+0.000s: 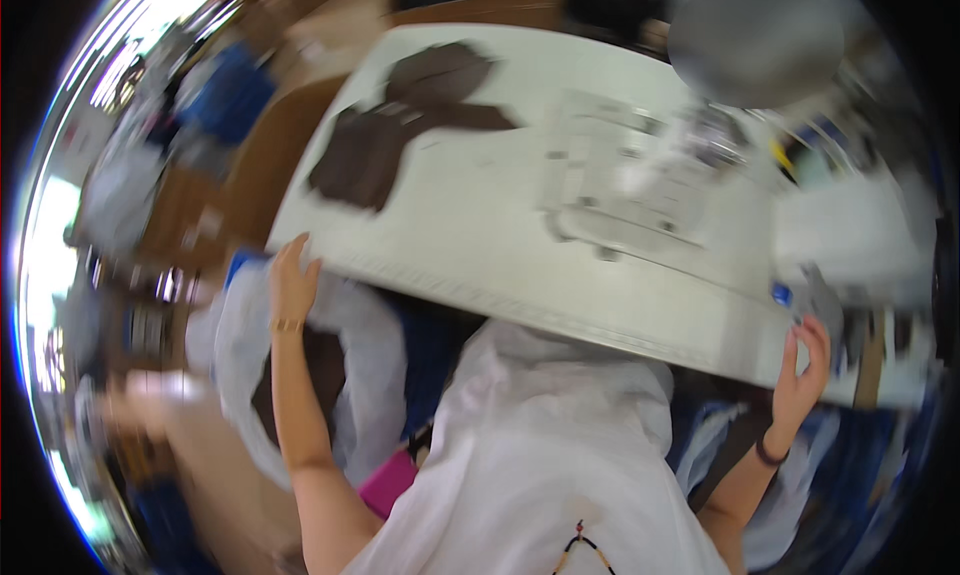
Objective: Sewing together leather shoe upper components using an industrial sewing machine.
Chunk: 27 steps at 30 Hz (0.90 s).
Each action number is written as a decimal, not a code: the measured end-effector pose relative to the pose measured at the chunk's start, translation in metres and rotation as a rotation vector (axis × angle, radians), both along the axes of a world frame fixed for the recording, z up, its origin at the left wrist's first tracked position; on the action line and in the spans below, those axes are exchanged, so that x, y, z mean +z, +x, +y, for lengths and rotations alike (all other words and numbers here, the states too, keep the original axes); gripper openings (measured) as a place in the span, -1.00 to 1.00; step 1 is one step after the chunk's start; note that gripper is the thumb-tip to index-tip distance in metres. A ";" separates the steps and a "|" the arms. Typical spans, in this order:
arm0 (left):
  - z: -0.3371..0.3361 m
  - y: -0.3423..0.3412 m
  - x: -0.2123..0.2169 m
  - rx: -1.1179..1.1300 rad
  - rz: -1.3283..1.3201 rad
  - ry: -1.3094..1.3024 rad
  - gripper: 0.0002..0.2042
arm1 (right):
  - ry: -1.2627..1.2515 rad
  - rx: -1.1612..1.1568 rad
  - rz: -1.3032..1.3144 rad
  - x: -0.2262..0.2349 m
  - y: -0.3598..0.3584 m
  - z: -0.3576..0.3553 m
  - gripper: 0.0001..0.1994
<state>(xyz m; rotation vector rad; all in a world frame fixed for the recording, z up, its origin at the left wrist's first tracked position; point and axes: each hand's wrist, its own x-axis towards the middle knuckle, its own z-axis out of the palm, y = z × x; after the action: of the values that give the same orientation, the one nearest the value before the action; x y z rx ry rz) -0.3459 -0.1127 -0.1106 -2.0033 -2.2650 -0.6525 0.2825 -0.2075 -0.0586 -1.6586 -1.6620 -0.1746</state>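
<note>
My left hand [293, 280] rests at the left front corner of a white sewing table [480, 215], thumb apart from the fingers and nothing held. By the table's right front edge is my right hand [803, 363], its fingers apart and lightly bent, also without a thing in it. Just beyond its fingertips lies a small blue item [781, 294], too blurred to name. Dark brown fabric pieces [362, 160] lie flat at the table's far left, one [440, 73] behind the other. To the right of centre, a sewing machine's metal plates [600, 185] are set in the tabletop, smeared by motion.
A white-lined bin [375, 345] with brown cloth inside stands under my left forearm. Cardboard boxes [185, 215] and a blue bag [225, 95] are at the left. A large grey rounded object [755, 40] overhangs the far right. Something pink [390, 483] lies beside my lap.
</note>
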 end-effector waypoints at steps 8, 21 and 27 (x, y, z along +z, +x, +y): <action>0.059 0.215 0.073 -1.024 -0.104 -0.073 -0.79 | -0.649 -1.061 -0.095 -0.074 0.161 -0.187 -0.61; 0.069 0.292 0.085 -1.303 -0.106 -0.271 -0.82 | 0.010 -1.264 -0.074 -0.222 0.107 -0.259 -0.38; 0.098 0.265 0.071 -1.171 -0.215 -0.350 -0.80 | 0.096 -0.968 0.408 -0.132 0.117 -0.265 -0.78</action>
<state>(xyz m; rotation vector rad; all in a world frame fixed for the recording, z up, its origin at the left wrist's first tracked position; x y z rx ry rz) -0.0808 -0.0145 -0.0399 -3.5080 -1.0671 -0.5001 0.3994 -0.4729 -0.1909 -2.1178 -0.4565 -0.3434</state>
